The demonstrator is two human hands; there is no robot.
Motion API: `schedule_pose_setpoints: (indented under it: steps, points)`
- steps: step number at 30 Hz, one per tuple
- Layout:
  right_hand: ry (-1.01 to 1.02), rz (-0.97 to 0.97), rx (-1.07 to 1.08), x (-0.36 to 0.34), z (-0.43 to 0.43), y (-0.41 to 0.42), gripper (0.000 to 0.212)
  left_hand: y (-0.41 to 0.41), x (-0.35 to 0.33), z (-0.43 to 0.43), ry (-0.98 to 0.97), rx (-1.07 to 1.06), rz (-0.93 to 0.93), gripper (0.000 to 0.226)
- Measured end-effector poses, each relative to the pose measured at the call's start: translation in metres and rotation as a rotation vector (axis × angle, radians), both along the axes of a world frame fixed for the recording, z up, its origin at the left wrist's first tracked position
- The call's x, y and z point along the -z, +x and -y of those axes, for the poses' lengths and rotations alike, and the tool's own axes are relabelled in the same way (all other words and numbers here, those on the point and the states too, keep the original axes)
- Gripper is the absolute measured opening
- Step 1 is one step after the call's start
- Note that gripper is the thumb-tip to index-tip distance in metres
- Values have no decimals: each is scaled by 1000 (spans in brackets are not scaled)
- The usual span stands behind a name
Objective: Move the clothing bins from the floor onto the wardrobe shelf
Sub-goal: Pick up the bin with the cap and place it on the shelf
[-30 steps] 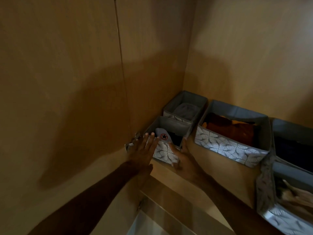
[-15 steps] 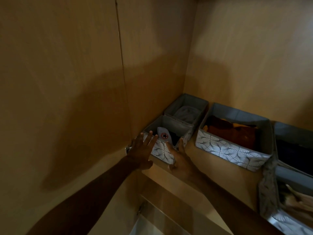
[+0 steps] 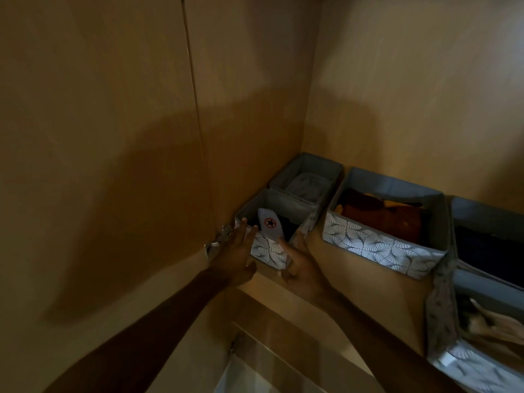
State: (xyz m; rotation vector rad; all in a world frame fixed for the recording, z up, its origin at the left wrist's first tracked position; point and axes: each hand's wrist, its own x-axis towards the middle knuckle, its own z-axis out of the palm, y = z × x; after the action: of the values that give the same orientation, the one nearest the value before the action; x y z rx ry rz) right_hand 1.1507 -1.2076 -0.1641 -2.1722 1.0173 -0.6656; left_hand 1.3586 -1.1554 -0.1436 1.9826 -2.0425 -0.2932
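L hand (image 3: 233, 255), fingers spread flat on the small bin's (image 3: 273, 236) left front corner, R hand (image 3: 297, 263) likewise open at its right front, so bin sits on shelf (image 3: 365, 282) just ahead, between both, long axis running back toward corner; L looks marginally nearer.

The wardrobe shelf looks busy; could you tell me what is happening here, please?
A person is setting a small patterned bin on the wardrobe shelf, in its left front corner. The left hand lies open against the bin's left front corner and the right hand against its right front corner, fingers spread. The bin holds a white sock with a star logo. Another small bin sits behind it, and a larger bin with orange clothes stands to the right.
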Motion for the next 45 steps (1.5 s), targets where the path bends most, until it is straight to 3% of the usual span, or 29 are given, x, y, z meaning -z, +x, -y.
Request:
schedule_pose_setpoints:
  steps: [6,9,16,22,33,45]
  points:
    - [41,171,84,-6,-22,-28,65,-18,21,-29,-46,-84,-582,59]
    - [212,295,172,-14,-35,-41,59,-38,17,-36,-58,-196,-938,44]
    - [456,511,273,-20,-66,-77,36,-84,-8,-72,-156,-373,-1316,24]
    - [560,480,265,6,-115,-94,20,-105,19,-140,-111,-518,-1292,18]
    - [599,353,215,27,-244,-100,20,-121,35,-293,-94,-613,-1238,19]
    - [576,330,143,4,-458,-91,22,-129,25,-509,-144,-678,-1248,21]
